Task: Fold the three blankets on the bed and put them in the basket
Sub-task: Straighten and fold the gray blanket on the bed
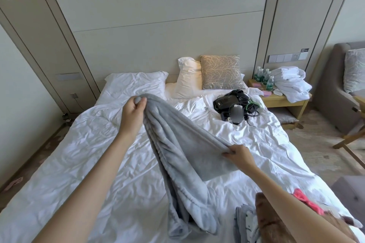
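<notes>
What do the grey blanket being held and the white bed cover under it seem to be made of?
The grey blanket looks like plush fleece, probably synthetic: matte, with a fuzzy nap and thick rounded folds that drape heavily. The white bed cover looks like thin woven cotton or a blend: smooth with a faint sheen, covered in fine sharp creases.

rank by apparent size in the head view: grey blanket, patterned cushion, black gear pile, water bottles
1. grey blanket, nearest camera
2. patterned cushion and black gear pile, look alike
3. water bottles, farthest
</notes>
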